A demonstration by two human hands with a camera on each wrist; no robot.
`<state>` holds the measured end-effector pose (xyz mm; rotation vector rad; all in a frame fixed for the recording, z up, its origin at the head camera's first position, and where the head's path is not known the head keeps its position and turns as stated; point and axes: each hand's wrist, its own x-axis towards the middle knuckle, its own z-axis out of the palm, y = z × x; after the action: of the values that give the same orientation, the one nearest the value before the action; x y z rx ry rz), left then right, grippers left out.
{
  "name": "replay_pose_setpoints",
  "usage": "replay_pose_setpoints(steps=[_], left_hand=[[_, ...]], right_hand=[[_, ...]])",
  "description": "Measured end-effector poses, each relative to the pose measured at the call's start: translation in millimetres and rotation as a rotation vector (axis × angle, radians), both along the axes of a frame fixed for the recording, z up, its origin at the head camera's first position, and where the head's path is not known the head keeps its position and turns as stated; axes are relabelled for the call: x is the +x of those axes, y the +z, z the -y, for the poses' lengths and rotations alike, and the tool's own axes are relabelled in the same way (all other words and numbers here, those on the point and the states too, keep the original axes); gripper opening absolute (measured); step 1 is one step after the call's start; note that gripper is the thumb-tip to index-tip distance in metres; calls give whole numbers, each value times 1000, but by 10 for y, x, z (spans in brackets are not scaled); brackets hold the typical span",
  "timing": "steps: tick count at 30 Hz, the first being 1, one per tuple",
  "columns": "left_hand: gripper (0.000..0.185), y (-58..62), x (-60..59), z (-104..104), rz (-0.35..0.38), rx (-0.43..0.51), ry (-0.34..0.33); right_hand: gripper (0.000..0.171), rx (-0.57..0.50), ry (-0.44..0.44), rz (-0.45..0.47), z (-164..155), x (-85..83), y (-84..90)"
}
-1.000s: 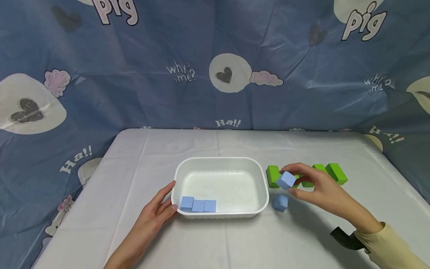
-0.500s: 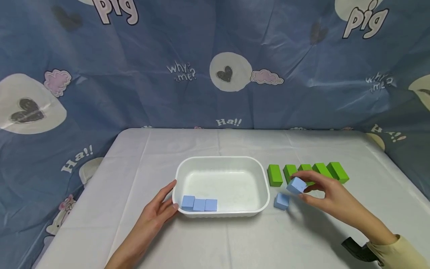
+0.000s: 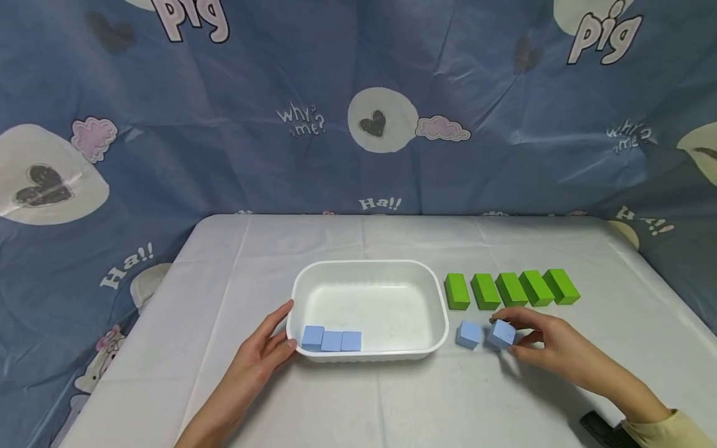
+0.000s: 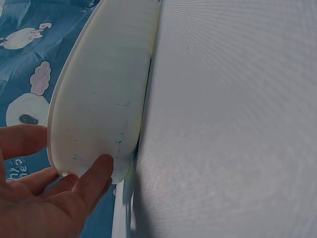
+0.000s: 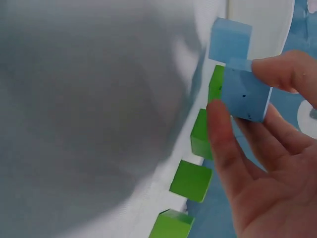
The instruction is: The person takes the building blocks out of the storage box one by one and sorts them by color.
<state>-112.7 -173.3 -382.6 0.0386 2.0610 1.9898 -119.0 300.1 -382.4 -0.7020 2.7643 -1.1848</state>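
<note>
A white plastic tray (image 3: 437, 305) sits mid-table with three light blue cubes (image 3: 331, 340) in a row along its near left wall. My left hand (image 3: 263, 351) rests against the tray's near left corner (image 4: 99, 129), fingers straight. My right hand (image 3: 540, 339) pinches a light blue cube (image 3: 501, 334) between thumb and fingers, low at the cloth, right beside another blue cube (image 3: 468, 335) that lies just right of the tray. In the right wrist view the held cube (image 5: 245, 91) sits between fingertips, the other blue cube (image 5: 229, 39) beyond it.
Several green blocks (image 3: 511, 289) stand in a row behind my right hand, to the right of the tray. A white cloth (image 3: 347, 236) covers the table. Blue printed fabric (image 3: 358, 106) hangs behind and drapes both sides. A dark object (image 3: 602, 429) lies near my right sleeve.
My right hand has carried the blue cube from above the green blocks down and toward me, to the cloth beside the other blue cube. The left hand has stayed on the tray.
</note>
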Motion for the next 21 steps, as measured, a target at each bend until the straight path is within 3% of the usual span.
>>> replay_pose_setpoints(steps=[14, 21], left_hand=[[63, -3, 32, 2, 25, -19, 16], [63, 15, 15, 0, 24, -18, 16]], right_hand=[[43, 46, 27, 115, -79, -54, -89], [47, 69, -16, 58, -70, -26, -55]])
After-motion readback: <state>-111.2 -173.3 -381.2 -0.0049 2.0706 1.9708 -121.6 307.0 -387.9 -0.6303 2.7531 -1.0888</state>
